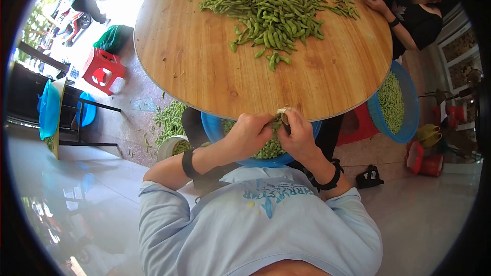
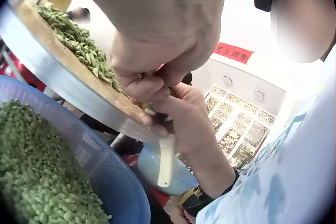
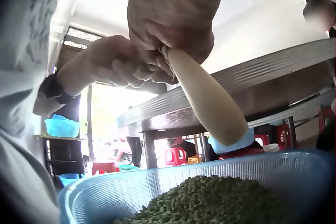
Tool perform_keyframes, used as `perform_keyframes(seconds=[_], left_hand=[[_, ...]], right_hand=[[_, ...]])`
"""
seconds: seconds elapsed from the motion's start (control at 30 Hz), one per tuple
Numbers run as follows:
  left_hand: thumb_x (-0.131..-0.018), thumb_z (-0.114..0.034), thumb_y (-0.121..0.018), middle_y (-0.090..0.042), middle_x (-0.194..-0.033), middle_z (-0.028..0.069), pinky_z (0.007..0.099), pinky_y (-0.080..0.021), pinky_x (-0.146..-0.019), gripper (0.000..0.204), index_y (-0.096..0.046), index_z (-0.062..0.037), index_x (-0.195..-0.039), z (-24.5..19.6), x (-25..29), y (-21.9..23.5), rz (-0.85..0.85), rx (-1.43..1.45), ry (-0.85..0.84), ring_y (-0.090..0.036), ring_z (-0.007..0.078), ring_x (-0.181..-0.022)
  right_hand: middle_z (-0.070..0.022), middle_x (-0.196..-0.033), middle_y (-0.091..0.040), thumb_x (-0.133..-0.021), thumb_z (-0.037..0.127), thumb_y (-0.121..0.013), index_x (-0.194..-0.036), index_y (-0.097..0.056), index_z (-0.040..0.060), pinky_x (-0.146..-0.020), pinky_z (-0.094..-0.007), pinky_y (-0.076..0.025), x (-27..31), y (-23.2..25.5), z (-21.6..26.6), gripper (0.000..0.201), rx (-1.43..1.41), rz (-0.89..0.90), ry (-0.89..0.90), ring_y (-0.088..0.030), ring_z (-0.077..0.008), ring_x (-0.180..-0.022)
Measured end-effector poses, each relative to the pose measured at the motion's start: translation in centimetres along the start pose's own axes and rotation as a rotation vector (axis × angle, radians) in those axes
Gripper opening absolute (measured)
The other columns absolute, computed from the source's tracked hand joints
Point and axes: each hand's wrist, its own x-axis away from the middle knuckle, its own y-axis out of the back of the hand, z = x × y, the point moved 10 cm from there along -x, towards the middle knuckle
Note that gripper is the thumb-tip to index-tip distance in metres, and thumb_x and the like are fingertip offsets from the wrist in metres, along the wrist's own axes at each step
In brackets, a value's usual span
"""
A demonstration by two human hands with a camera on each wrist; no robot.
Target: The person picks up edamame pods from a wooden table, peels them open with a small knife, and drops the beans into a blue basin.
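Observation:
Both hands meet just off the table's near edge, over a blue basin of shelled beans. The left hand has curled fingers pinching a small green pod, mostly hidden; a pale green bit shows between the hands in the left wrist view. Touching it, the right hand grips a tool with a smooth cream handle, which hangs down from the fist; the tool's working end is hidden. Unshelled green pods lie heaped on the round wooden table.
At the right stands another blue basin of beans. Another person sits at the table's far right, holding something small. Pods lie on the floor at left by a pale bucket. A red stool stands further left.

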Motion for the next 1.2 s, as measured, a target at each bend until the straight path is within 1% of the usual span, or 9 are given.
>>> perform_keyframes(seconds=[0.27,0.37,0.4,0.43,0.5,0.57,0.67,0.93,1.2], left_hand=[[-0.077,-0.001,-0.054,-0.055,-0.062,0.0174,0.0335,-0.044,-0.050,0.018,-0.059,0.0032,-0.094,-0.3,2.0,0.4,-0.010,-0.018,-0.048,-0.054,0.0229,-0.050],[-0.080,-0.002,-0.057,-0.061,-0.066,0.0124,0.0314,-0.043,-0.048,0.027,-0.056,0.0007,-0.107,1.4,2.2,0.6,0.014,0.113,0.074,-0.058,0.0167,-0.054],[-0.082,-0.002,-0.058,-0.063,-0.071,0.0099,0.0297,-0.044,-0.048,0.029,-0.054,0.0004,-0.111,2.4,2.3,-0.1,0.084,0.397,0.182,-0.059,0.0151,-0.057],[-0.085,-0.003,-0.059,-0.064,-0.076,0.0074,0.0280,-0.045,-0.048,0.031,-0.052,0.0000,-0.115,3.1,2.6,-0.9,0.153,0.680,0.290,-0.060,0.0136,-0.060],[-0.086,-0.002,-0.058,-0.065,-0.079,0.0078,0.0271,-0.047,-0.051,0.030,-0.052,0.0008,-0.115,3.1,2.6,-0.8,0.172,0.821,0.286,-0.061,0.0147,-0.064],[-0.087,-0.001,-0.057,-0.065,-0.083,0.0083,0.0263,-0.048,-0.053,0.028,-0.052,0.0015,-0.115,2.8,2.8,-1.1,0.192,0.968,0.284,-0.063,0.0159,-0.067],[-0.088,0.001,-0.056,-0.065,-0.087,0.0095,0.0251,-0.049,-0.058,0.030,-0.051,0.0018,-0.117,1.2,2.6,-0.6,0.163,1.107,0.138,-0.063,0.0158,-0.072],[-0.082,0.001,-0.063,-0.065,-0.090,0.0116,0.0267,-0.047,-0.059,0.026,-0.058,0.0021,-0.108,3.5,2.1,-1.1,0.087,1.466,0.128,-0.062,0.0191,-0.076],[-0.077,0.009,-0.065,-0.064,-0.096,0.0064,0.0245,-0.049,-0.067,0.030,-0.062,0.0013,-0.106,2.1,2.1,0.3,-0.007,1.110,0.093,-0.061,0.0129,-0.082]], right_hand=[[-0.0173,-0.072,-0.055,-0.072,-0.004,-0.058,-0.094,-0.051,-0.0008,-0.055,-0.0398,-0.047,1.4,-1.4,-0.7,0.024,-0.151,0.129,-0.118,-0.058,-0.0360,-0.062],[-0.0169,-0.070,-0.056,-0.074,-0.003,-0.058,-0.091,-0.052,-0.0012,-0.054,-0.0376,-0.046,1.4,-1.6,-1.2,0.019,-0.208,0.149,-0.169,-0.059,-0.0306,-0.060],[-0.0169,-0.070,-0.056,-0.074,-0.003,-0.058,-0.091,-0.052,-0.0012,-0.054,-0.0376,-0.046,1.3,-1.4,-1.0,0.019,-0.209,0.148,-0.171,-0.059,-0.0306,-0.060],[-0.0142,-0.067,-0.056,-0.075,-0.002,-0.057,-0.089,-0.052,-0.0011,-0.052,-0.0350,-0.045,1.3,-1.5,-1.5,0.015,-0.270,0.155,-0.263,-0.058,-0.0249,-0.058],[-0.0115,-0.064,-0.056,-0.076,-0.002,-0.056,-0.087,-0.052,-0.0011,-0.051,-0.0324,-0.045,1.4,-1.7,-2.2,0.011,-0.330,0.162,-0.353,-0.058,-0.0192,-0.056],[-0.0048,-0.060,-0.054,-0.079,-0.001,-0.054,-0.085,-0.053,0.0001,-0.045,-0.0260,-0.041,3.0,-3.3,-4.0,0.006,-0.672,0.192,-0.645,-0.052,-0.0094,-0.050],[-0.0022,-0.060,-0.054,-0.079,-0.001,-0.052,-0.084,-0.053,0.0008,-0.040,-0.0217,-0.036,3.4,-3.9,-4.4,0.006,-0.876,0.198,-0.820,-0.048,-0.0066,-0.046],[-0.0039,-0.060,-0.054,-0.081,-0.001,-0.051,-0.085,-0.053,0.0000,-0.038,-0.0207,-0.033,3.2,-4.4,-3.7,0.005,-0.975,0.154,-0.781,-0.047,-0.0068,-0.044],[-0.0044,-0.061,-0.056,-0.081,-0.001,-0.050,-0.088,-0.054,0.0003,-0.038,-0.0207,-0.034,3.5,-4.3,-3.7,0.008,-0.938,0.148,-0.793,-0.047,-0.0066,-0.044]])
